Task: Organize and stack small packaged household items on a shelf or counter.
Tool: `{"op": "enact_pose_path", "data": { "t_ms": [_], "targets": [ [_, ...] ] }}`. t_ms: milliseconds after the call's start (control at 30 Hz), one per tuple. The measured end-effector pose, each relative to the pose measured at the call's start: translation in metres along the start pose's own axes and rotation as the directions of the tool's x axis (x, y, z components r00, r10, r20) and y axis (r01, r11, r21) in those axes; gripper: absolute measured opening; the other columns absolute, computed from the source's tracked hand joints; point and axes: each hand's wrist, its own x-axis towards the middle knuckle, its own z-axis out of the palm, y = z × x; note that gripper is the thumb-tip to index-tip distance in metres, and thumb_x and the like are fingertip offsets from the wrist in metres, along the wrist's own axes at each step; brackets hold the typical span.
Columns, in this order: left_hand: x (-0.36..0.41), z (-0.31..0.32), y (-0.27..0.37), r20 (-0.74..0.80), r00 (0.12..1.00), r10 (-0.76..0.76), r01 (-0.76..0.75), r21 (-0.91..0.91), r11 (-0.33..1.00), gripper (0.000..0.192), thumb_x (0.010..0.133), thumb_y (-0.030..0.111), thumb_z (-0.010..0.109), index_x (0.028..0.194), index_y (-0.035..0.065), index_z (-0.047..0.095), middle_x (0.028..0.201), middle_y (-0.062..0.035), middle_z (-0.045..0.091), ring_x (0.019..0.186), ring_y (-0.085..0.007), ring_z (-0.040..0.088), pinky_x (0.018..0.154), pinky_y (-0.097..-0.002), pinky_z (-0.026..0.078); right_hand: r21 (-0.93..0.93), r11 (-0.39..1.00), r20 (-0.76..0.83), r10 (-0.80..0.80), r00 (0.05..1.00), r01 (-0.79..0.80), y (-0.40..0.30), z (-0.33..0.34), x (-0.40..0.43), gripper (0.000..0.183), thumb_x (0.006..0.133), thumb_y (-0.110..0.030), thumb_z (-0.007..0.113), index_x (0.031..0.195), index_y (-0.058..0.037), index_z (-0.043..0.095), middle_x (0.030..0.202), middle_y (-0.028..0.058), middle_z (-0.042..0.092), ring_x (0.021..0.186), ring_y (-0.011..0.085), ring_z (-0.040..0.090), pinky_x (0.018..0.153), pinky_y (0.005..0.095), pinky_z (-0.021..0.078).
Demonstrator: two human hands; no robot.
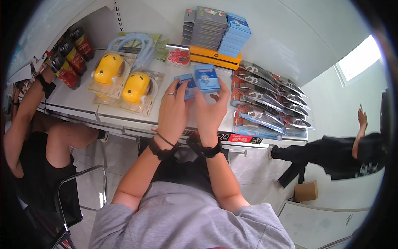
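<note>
My left hand [175, 109] has its fingers on a small blue box [186, 84], which lies tilted over the white shelf. My right hand [212, 113] grips a lighter blue box [206, 77] with a cartoon figure by its lower sides. The two boxes sit side by side, very close together. Behind them, gray boxes [208, 28] and blue boxes [234, 34] are stacked on yellow-orange boxes [214, 58]. A red splat-shaped item in clear packaging [178, 57] lies behind the left box.
Blister-packed items [261, 96] are piled on the right. Yellow dog-faced items in packaging [136, 87], pale blue tubing [133, 46] and dark drink bottles [70, 59] stand or lie left. A seated person [59, 143] is at left; another person [339, 155] is at right.
</note>
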Motion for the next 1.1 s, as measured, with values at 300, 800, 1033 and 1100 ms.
{"op": "enact_pose_path", "data": {
  "t_ms": [300, 800, 1033, 1100],
  "targets": [
    [0.018, -0.015, -0.032, 0.111, 0.992, 0.059, -0.087, 0.269, 0.959, 0.035, 0.093, 0.002, 0.061, 0.128, 0.0015, 0.065, 0.138, -0.0146, 0.063, 0.119, -0.0366, 0.063, 0.096, -0.0438, 0.053, -0.270, 0.916, 0.162, -0.262, 0.951, 0.298, 0.024, 0.004, 0.001, 0.047, 0.083, -0.008, 0.079, 0.125, -0.0013, 0.060, 0.137, 0.0223, 0.060, 0.115, 0.0410, 0.054, 0.101, 0.0476, 0.0442],
    [0.014, -0.022, -0.025, 0.239, 0.945, 0.225, -0.282, 0.242, 0.928, 0.047, 0.092, 0.015, 0.065, 0.139, 0.0137, 0.063, 0.145, -0.0088, 0.059, 0.141, -0.0377, 0.045, 0.117, -0.0515, 0.033, -0.159, 0.889, 0.298, -0.372, 0.879, 0.430, -0.012, -0.017, 0.005, 0.031, 0.092, 0.001, 0.061, 0.123, -0.0012, 0.062, 0.143, 0.0230, 0.056, 0.125, 0.0424, 0.054, 0.105, 0.0458, 0.0459],
    [0.015, -0.023, -0.020, 0.243, 0.940, 0.239, -0.299, 0.249, 0.921, 0.052, 0.093, 0.026, 0.065, 0.143, 0.0145, 0.061, 0.149, -0.0066, 0.058, 0.141, -0.0340, 0.045, 0.115, -0.0491, 0.032, -0.472, 0.564, 0.160, -0.701, 0.695, 0.678, -0.095, -0.039, 0.118, 0.036, 0.091, -0.002, 0.059, 0.126, -0.0073, 0.064, 0.135, 0.0220, 0.060, 0.120, 0.0415, 0.056, 0.100, 0.0505, 0.0482],
    [0.013, -0.022, -0.023, 0.236, 0.945, 0.225, -0.282, 0.247, 0.927, 0.052, 0.092, 0.027, 0.066, 0.142, 0.0143, 0.061, 0.149, -0.0069, 0.057, 0.141, -0.0338, 0.045, 0.114, -0.0486, 0.033, -0.512, 0.543, 0.139, -0.713, 0.687, 0.666, -0.096, -0.026, 0.144, 0.035, 0.091, -0.005, 0.059, 0.125, -0.0089, 0.066, 0.131, 0.0212, 0.063, 0.118, 0.0413, 0.058, 0.099, 0.0500, 0.0489]
  ]
}}
